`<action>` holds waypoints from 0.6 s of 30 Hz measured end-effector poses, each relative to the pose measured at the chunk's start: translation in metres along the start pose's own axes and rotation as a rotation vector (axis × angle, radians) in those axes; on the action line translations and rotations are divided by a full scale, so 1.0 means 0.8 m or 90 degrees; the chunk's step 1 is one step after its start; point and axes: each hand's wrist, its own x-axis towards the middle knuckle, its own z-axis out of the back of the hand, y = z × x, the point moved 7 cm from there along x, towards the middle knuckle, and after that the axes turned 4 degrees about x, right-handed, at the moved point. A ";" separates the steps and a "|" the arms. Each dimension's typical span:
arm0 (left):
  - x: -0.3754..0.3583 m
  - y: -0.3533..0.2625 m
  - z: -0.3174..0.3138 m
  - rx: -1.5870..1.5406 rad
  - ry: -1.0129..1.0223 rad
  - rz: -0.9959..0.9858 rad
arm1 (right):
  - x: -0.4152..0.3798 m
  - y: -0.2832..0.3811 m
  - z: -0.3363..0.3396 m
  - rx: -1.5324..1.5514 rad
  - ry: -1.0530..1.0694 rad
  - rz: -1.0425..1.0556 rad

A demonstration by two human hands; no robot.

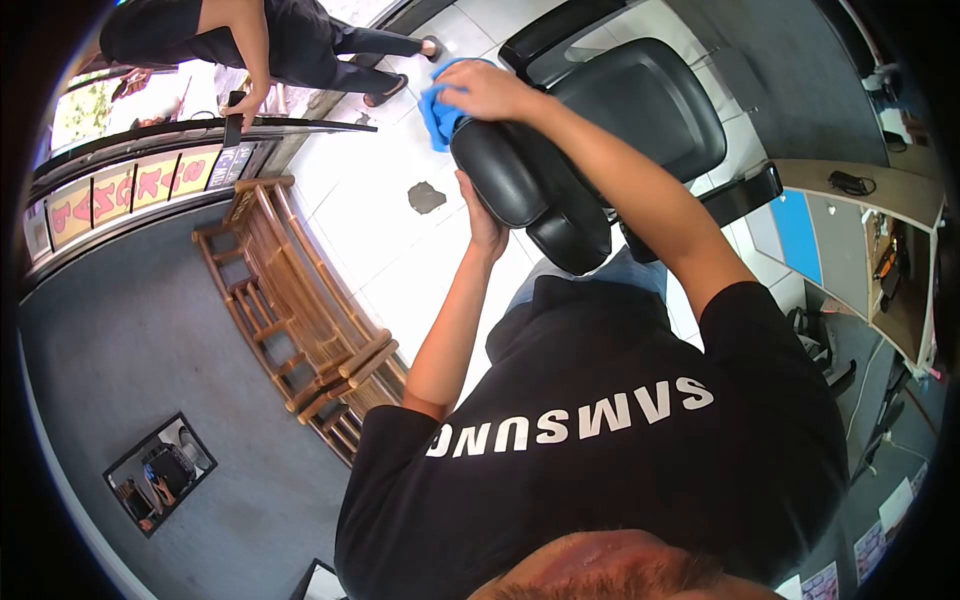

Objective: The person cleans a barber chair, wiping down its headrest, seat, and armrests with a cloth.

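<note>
My right hand (490, 90) is closed on a blue cloth (440, 117) and presses it over the far-left end of the black padded headrest (497, 175). The headrest tops the backrest of a black chair (640, 105) with armrests. My left hand (485, 222) grips the near-left side of the headrest, with its fingers partly hidden behind the padding. Much of the chair's backrest is out of sight under my right forearm.
A bamboo bench (300, 310) stands along the left wall, where a small framed mirror (160, 473) hangs. A person in dark clothes (290, 45) stands by the glass front. At right is a cabinet (835, 240) with a cable (852, 183) on top. A dark patch (427, 197) marks the tiles.
</note>
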 end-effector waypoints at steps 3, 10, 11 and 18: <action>-0.006 -0.004 -0.004 0.007 -0.003 0.008 | 0.034 -0.086 -0.014 0.173 0.034 -0.154; -0.004 -0.003 -0.006 0.042 0.014 0.019 | -0.041 -0.188 -0.048 0.515 -0.125 -0.619; -0.006 -0.004 -0.007 0.044 0.007 0.014 | -0.042 -0.196 -0.056 0.507 -0.137 -0.599; -0.008 -0.005 -0.007 0.022 -0.007 -0.012 | -0.139 -0.120 -0.014 0.338 -0.315 -0.417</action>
